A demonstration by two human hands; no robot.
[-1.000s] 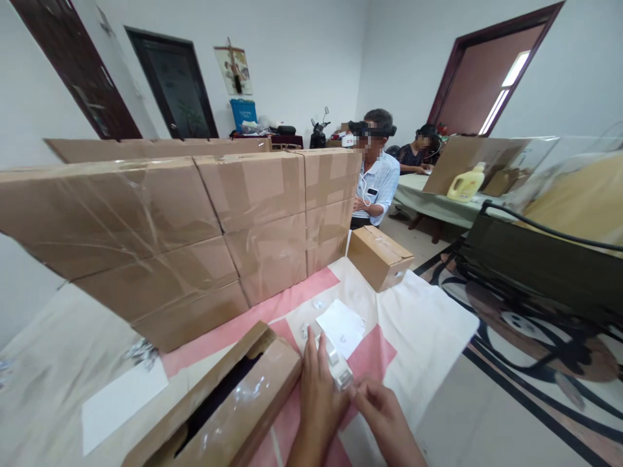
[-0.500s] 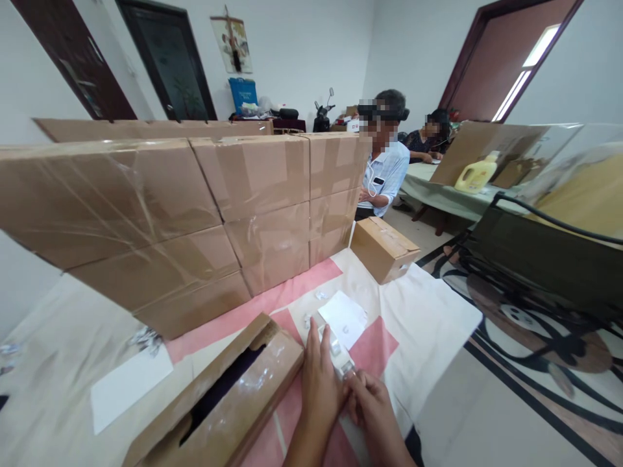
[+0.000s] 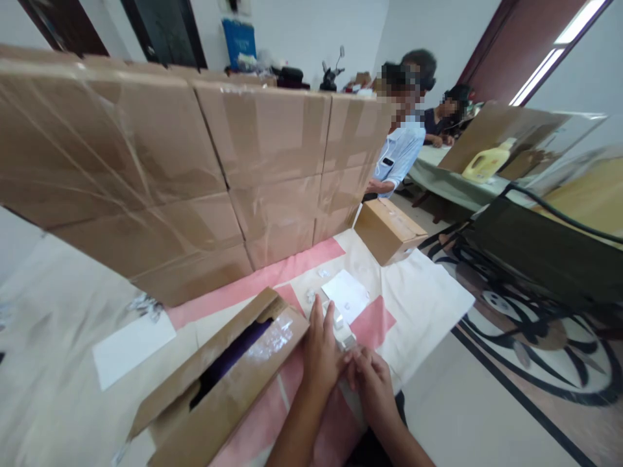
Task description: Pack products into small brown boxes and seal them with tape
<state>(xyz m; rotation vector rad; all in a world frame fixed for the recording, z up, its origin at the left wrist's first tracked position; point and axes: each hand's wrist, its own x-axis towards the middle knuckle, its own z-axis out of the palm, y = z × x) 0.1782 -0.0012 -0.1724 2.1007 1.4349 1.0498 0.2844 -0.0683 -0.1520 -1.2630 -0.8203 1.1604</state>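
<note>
My left hand (image 3: 321, 347) is wrapped along the left side of a small white tape dispenser (image 3: 343, 334), its first fingers stretched forward. Close by the dispenser's near end, my right hand (image 3: 370, 376) has its thumb and fingertips pinched together. What lies between those fingertips is too small to make out. A white sheet of paper (image 3: 346, 295) lies just beyond the dispenser, with small crumpled clear scraps (image 3: 310, 296) around it. Left of my hands rests a long cardboard box (image 3: 233, 389) with a slot in its top, something dark purple showing inside.
A wall of taped cardboard boxes (image 3: 272, 143) stands across the table. Behind its right end is a person in a light shirt (image 3: 403, 152); a smaller carton (image 3: 389, 230) sits nearby. Another white sheet (image 3: 134, 350) lies at left. A dark folding chair (image 3: 549, 227) stands right.
The view has tipped downward, so the scene sits higher. My right fingers have drawn slightly back from the dispenser's near end and are pinched more tightly. My left hand keeps its hold.
</note>
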